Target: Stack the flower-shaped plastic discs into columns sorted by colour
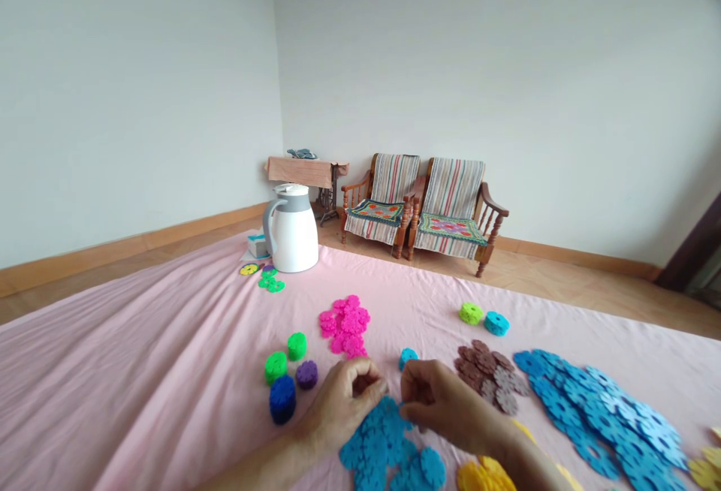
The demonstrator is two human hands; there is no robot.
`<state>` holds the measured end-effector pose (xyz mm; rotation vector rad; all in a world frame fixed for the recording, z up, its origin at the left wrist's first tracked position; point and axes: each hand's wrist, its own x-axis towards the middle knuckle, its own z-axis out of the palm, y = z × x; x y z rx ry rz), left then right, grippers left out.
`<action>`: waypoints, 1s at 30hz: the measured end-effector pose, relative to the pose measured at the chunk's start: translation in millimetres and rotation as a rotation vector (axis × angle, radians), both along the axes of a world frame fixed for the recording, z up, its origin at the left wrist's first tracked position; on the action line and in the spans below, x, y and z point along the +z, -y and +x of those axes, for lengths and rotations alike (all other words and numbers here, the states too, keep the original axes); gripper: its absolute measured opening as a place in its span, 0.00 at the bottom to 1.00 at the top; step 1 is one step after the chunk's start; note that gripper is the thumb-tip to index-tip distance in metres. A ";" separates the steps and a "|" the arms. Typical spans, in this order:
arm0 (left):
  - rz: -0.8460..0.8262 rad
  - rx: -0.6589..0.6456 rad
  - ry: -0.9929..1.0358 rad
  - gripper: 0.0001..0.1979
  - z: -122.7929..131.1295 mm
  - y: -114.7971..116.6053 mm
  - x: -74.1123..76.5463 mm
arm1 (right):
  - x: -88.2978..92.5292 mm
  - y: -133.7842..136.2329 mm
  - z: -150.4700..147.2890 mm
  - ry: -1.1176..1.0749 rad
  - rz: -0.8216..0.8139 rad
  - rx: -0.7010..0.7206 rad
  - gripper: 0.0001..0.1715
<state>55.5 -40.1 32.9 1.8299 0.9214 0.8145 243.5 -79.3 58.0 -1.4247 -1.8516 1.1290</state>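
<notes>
My left hand (pixel 342 402) and my right hand (pixel 446 405) meet low in the middle of the view, over a flat piece built of blue snowflake discs (pixel 388 452). The fingers of both hands are curled and pinch at its top edge. What the fingertips hold besides that piece is hidden. Just beyond the hands lie a pile of pink discs (pixel 345 325), a small light-blue stack (pixel 407 357) and a pile of brown discs (pixel 489 373). Yellow discs (pixel 484 476) lie under my right wrist.
A pink cloth (pixel 146 371) covers the table. Green stacks (pixel 286 356), a purple stack (pixel 307 375) and a dark-blue stack (pixel 282 399) stand to the left. Many blue discs (pixel 602 412) spread at right. A white jug (pixel 293 228) stands far back. Two wooden armchairs (pixel 420 209) face the table.
</notes>
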 end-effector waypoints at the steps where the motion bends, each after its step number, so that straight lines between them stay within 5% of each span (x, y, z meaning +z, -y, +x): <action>1: -0.008 -0.003 -0.009 0.13 0.3 0.8 1.6 | -0.7 -1.5 -1.9 -0.061 0.015 -0.021 0.04; 5: -0.047 -0.031 0.001 0.13 0.5 2.3 3.7 | -3.0 -4.5 -10.6 -0.226 0.042 -0.074 0.03; 13: -0.113 -0.016 0.103 0.19 -2.9 -4.0 -5.7 | 9.4 4.6 -21.3 0.035 0.302 -0.095 0.18; 22: -0.173 -0.027 0.135 0.20 -1.8 -3.8 -3.1 | 5.6 3.4 -18.9 0.053 0.299 -0.059 0.15; 30: -0.145 -0.018 0.100 0.23 -2.3 -5.0 -4.4 | -14.5 -20.5 2.4 0.115 0.405 -0.541 0.15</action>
